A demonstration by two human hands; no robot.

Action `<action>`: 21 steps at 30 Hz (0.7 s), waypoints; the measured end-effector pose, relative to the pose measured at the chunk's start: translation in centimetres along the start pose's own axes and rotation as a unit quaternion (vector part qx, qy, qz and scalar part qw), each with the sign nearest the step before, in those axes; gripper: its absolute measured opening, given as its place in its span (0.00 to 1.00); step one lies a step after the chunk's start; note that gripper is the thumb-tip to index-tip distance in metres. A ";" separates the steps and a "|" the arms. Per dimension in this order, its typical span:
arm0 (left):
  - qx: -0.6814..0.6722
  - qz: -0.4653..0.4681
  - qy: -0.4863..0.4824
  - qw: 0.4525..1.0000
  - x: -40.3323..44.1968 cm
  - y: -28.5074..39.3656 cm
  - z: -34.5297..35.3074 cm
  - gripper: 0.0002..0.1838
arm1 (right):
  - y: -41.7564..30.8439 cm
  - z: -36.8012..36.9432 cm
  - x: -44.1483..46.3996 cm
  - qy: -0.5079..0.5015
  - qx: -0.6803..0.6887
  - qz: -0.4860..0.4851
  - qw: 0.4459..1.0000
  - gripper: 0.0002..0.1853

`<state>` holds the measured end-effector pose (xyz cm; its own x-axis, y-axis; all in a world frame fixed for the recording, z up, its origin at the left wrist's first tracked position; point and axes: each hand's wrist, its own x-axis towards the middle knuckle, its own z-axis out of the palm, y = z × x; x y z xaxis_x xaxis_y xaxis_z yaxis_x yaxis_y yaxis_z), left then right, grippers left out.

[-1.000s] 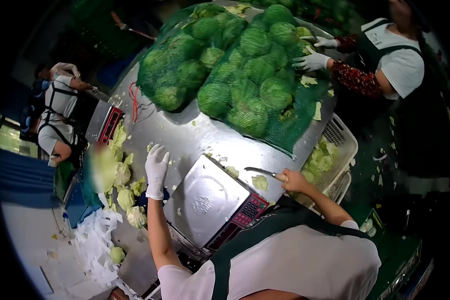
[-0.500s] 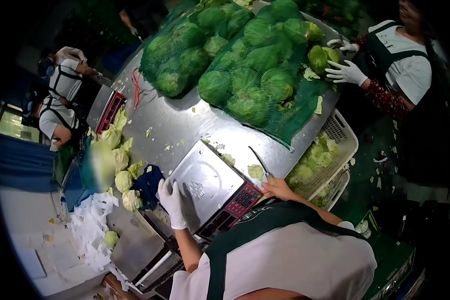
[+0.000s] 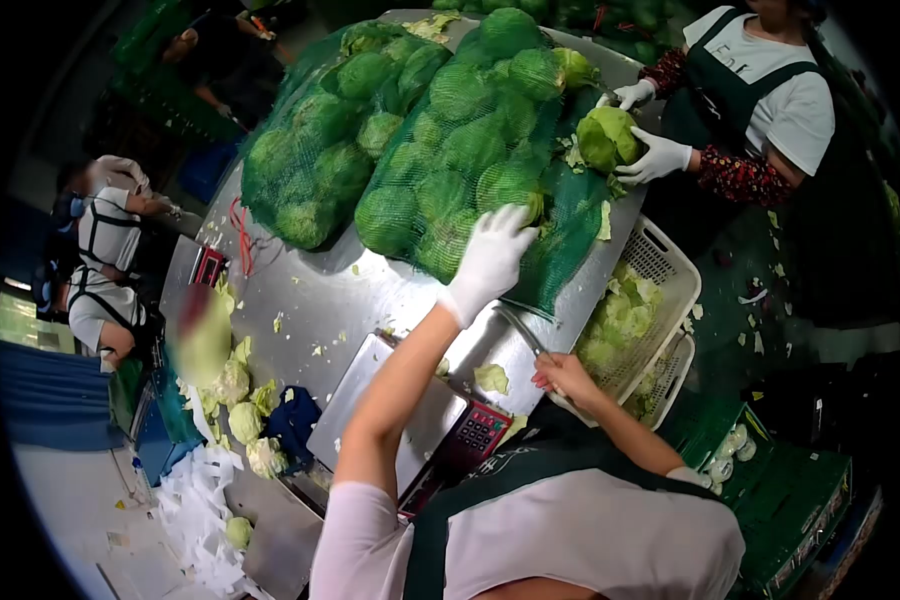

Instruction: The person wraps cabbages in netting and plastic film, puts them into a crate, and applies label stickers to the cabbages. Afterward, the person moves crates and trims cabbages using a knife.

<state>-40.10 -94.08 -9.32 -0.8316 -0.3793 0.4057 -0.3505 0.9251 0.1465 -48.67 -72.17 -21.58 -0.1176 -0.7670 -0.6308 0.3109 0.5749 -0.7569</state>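
Observation:
My left hand [image 3: 493, 252], in a white glove, reaches over the scale to the near edge of a green mesh bag of cabbages [image 3: 470, 150]. Its fingers are extended against the cabbages there. My bare right hand [image 3: 568, 380] is closed round the handle of a curved knife [image 3: 519, 328], whose blade points away over the metal table [image 3: 390, 290]. Beneath my left forearm lies a digital scale [image 3: 420, 420] with a flat steel plate. A loose leaf [image 3: 491, 378] rests between the scale and the knife.
Another mesh bag of cabbages [image 3: 310, 170] lies to the left. White crates [image 3: 670, 265] with leaf scraps stand at the table's right edge. Across from them, a co-worker's gloved hands hold a cabbage [image 3: 608, 138]. Trimmed cabbages [image 3: 245, 422] line the left side.
My left hand has left the scale plate and moved forward onto the mesh bag. My right hand still holds the knife. The view has shifted slightly.

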 end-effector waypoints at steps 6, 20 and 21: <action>0.266 0.128 -0.337 0.894 4.1 -4.2 0.1 0.13 | -1.1 -1.6 -3.2 0.008 0.014 -0.031 0.999 0.08; 0.249 0.111 -0.169 0.947 -2.4 -6.0 -7.4 0.05 | -13.4 5.1 -0.7 0.049 -0.263 -0.231 0.935 0.11; 0.250 0.112 -0.167 0.947 -2.2 -5.7 -7.4 0.05 | -13.4 5.6 -0.1 0.006 -0.293 -0.218 0.931 0.12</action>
<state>-33.06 -98.34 -4.39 -0.9697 -0.2378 0.0564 -0.2407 0.8897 -0.3880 -47.53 -81.36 -10.38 -0.1246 -0.9623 -0.2417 -0.3355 0.2702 -0.9025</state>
